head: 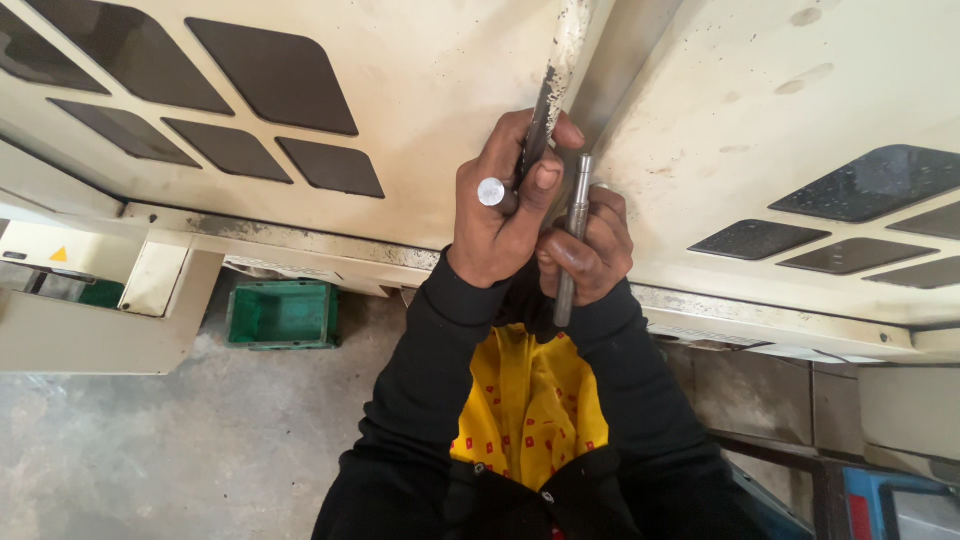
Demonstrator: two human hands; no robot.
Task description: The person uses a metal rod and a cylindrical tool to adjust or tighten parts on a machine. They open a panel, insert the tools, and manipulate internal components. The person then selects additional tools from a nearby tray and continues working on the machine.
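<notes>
head view | looks steeply down, close over both hands | faces machine doors

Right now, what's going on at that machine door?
A person in black sleeves stands at a cream machine enclosure. The left hand grips the dark vertical door handle and also pinches a small round metal piece. The right hand holds a slim metal rod upright beside it. A green bin sits on the floor below.
</notes>
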